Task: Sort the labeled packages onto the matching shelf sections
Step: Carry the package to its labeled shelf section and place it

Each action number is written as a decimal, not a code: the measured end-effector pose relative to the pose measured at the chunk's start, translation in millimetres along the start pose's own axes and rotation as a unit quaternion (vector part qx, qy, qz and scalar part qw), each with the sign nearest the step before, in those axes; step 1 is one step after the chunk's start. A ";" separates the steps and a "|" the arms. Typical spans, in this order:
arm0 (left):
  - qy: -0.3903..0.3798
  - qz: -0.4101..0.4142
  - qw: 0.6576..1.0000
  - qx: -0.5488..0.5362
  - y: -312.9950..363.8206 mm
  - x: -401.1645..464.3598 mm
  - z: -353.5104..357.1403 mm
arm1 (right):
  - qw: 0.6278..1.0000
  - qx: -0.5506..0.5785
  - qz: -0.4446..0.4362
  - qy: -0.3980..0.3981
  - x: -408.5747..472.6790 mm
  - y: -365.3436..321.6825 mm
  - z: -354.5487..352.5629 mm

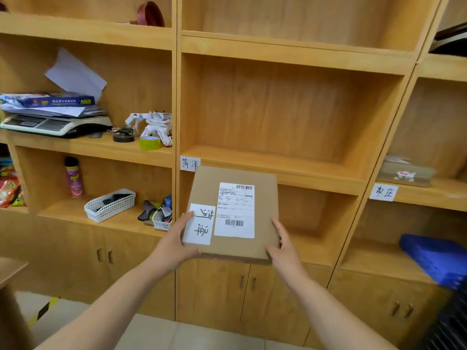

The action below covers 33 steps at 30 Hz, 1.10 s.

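Left hand (pixel 174 242) and right hand (pixel 284 246) clamped on cardboard package (pixel 235 248) edges, fingers curled, before wooden shelf (pixel 273 160)

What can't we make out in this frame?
- Head view, shipping label: print too small to read.
- Cardboard package: underside hidden; left hand and right hand cover its near corners.
- Blue object: cut off by the right edge.
- Snack packets: cut off by the left edge.
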State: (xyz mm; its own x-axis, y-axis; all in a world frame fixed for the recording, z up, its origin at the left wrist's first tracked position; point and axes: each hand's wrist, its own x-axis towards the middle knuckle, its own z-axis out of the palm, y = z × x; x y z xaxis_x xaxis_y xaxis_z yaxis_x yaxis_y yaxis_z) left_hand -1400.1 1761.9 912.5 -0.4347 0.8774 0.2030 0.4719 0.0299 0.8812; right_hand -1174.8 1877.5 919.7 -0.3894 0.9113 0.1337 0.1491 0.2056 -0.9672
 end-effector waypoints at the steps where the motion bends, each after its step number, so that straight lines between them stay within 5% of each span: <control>1: 0.000 0.003 1.000 0.000 -2.6 16.2 -1.9 | 1.000 -0.003 -0.007 0.003 17.4 0.0 5.2; 18: 0.094 0.042 0.993 0.050 -24.5 295.7 -28.4 | 0.992 -0.059 -0.108 -0.014 313.4 -20.5 58.5; 33: 0.093 0.104 0.988 0.063 -42.9 425.2 -79.1 | 0.988 -0.064 -0.137 0.031 426.8 -47.0 120.2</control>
State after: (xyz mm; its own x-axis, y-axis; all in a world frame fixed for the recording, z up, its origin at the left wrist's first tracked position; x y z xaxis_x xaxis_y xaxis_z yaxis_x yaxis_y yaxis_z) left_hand -1665.9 2095.8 994.8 -0.4458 0.7680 0.4598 0.6533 -0.0720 0.7537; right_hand -1457.3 2213.9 996.3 -0.3755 0.8342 0.4038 0.1605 0.4877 -0.8582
